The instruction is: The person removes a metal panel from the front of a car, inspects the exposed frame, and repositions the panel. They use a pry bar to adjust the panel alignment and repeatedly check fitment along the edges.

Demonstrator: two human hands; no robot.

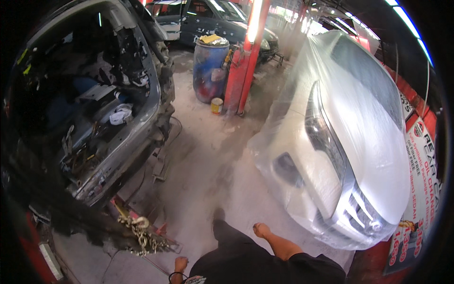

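Both of my arms hang low beside my dark clothing. My right hand is loosely curled, with nothing visible in it. It is nearest to the front of a silver-white car draped in thin clear plastic sheeting, and apart from it. At the lower edge, my left hand is also curled, with a dark band at the wrist and no held thing visible. Close to it on the left lies a metal chain with a hook. Beyond the chain is a stripped dark vehicle body with its rear opening bare.
A red post with a lit tube stands ahead, beside a blue drum and a small yellow can. Another dark car is behind them. A dusty concrete floor runs between the vehicles. A printed banner stands at right.
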